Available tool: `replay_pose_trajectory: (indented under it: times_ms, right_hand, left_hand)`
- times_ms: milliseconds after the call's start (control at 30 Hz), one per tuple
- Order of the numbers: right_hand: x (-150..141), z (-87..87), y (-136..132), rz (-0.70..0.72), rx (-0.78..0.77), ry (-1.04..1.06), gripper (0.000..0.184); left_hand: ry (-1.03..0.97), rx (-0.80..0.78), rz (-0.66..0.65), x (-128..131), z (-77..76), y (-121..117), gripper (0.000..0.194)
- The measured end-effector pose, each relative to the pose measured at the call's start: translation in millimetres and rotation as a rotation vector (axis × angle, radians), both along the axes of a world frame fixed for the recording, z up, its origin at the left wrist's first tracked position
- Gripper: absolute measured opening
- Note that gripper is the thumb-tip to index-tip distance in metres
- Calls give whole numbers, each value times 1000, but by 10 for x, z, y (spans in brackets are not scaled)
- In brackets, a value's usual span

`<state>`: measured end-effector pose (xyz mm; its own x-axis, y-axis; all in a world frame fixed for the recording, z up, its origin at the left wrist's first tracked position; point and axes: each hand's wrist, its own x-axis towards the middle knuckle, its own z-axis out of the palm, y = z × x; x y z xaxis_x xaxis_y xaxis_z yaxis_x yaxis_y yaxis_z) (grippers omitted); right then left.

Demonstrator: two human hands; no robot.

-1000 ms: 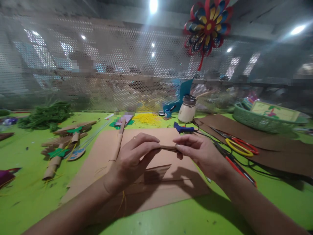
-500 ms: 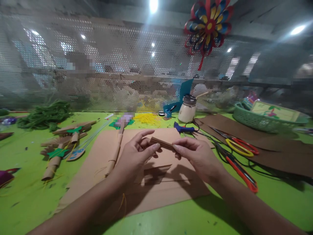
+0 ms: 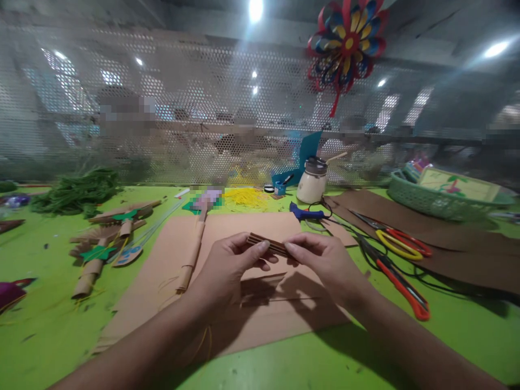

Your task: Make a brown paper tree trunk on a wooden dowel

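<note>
A small folded stack of brown cardboard (image 3: 273, 245), its layered edges facing me, is held level between my two hands. My left hand (image 3: 231, 265) pinches its left end between thumb and fingers. The right end sits in the thumb-and-finger pinch of my right hand (image 3: 320, 260). Below my hands lies a large sheet of tan cardboard (image 3: 227, 230), with a smaller brown strip (image 3: 264, 287) resting on it in shadow. A rolled cardboard stick (image 3: 193, 252) lies on the sheet, left of my left hand.
To the right lie a red utility knife (image 3: 406, 290), scissors (image 3: 400, 244) with red and yellow handles, and a dark brown sheet (image 3: 467, 254). A blue glue gun (image 3: 306, 213) sits behind my right hand. Cardboard figures (image 3: 95, 260) with green stars lie left; a green basket (image 3: 439, 203) stands back right.
The left fingers lifted off the stack and then gripped its left end again. The stack has turned so its layered edges show. The right hand has kept its pinch, shifting slightly left.
</note>
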<state>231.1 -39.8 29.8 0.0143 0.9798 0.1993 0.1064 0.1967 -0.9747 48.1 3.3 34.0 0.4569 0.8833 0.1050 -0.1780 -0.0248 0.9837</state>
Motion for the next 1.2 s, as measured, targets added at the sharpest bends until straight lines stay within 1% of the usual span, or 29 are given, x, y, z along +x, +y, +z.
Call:
replay_pose_trajectory:
  times_ms: [100,167,233,333,400,467,600,767,867,1067,1200]
  right_hand:
    - [55,-42,45,-4,10,76,30]
    - [88,-63,85,-32,-4,161,34]
    - [107,-56,109,-38,-30,200,38]
    - [101,-2,98,23,-56,93,40]
    - [78,31,71,73,-57,-10,36]
    - [50,42,46,90,-48,-72,29]
    - [4,26,26,37,-37,-100,22]
    - [0,32,13,8,-34,-91,23]
    - [2,39,7,-23,-25,-111,23]
    - [-13,2,35,-68,-9,-154,27]
    - [-43,-68,61,-99,55,-190,24]
  left_hand:
    - [16,-23,7,9,-12,-1,18]
    - [32,-34,14,15,-20,3,20]
    - [39,-48,9,19,-30,11,22]
    - [47,-81,-11,17,-49,24,24]
    - [63,-93,-33,14,-58,23,24]
    - [75,-99,-51,13,-61,14,22]
    - [58,-151,-70,19,-70,-5,20]
    - [17,-236,-87,27,-98,-11,22]
    - [-9,-286,-107,38,-88,-36,23]
    - [-29,-306,-45,50,-54,-66,23]
    - [-45,-326,-62,59,-84,-45,25]
